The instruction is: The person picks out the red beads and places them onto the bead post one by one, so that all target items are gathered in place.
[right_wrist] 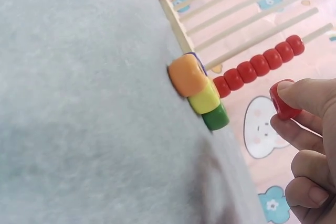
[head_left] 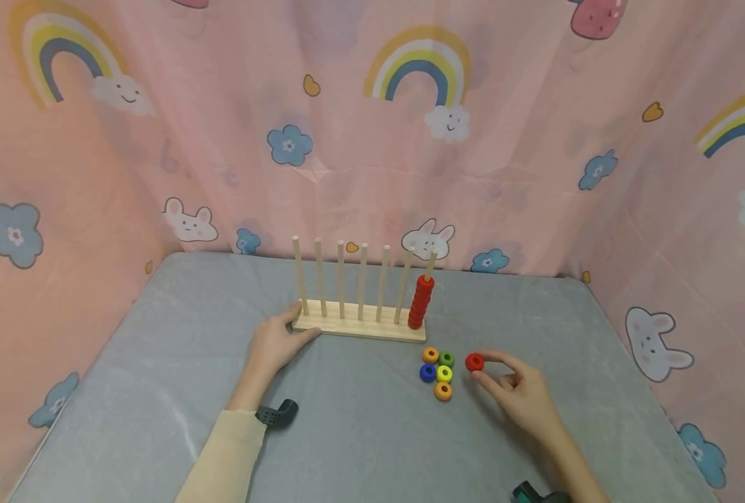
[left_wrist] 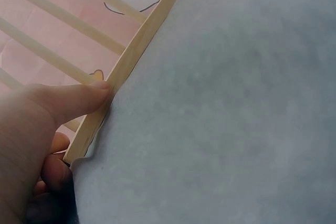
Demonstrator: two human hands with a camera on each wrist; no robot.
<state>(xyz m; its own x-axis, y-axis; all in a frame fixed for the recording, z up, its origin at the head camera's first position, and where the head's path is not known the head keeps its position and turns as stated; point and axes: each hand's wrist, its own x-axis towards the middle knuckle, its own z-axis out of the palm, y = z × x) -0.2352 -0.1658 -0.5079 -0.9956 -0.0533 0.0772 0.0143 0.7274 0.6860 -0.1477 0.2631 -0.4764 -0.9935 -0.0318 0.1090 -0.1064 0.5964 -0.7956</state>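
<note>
A wooden peg rack (head_left: 360, 327) with several upright pegs stands on the grey cloth. Its rightmost peg carries a stack of red beads (head_left: 420, 303); the other pegs are bare. My left hand (head_left: 277, 341) grips the left end of the base, thumb along the front edge, as the left wrist view also shows (left_wrist: 52, 108). Between thumb and fingers my right hand (head_left: 523, 395) pinches a red bead (head_left: 474, 362), held to the right of the loose beads. In the right wrist view that red bead (right_wrist: 283, 99) appears clear of the cloth.
Loose beads lie in front of the rack's right end: orange (head_left: 430, 355), green (head_left: 446, 359), blue (head_left: 428, 372), yellow (head_left: 444, 374) and another orange one (head_left: 443, 391). A pink patterned curtain (head_left: 347, 188) hangs behind and at both sides of the grey-covered table (head_left: 360, 433).
</note>
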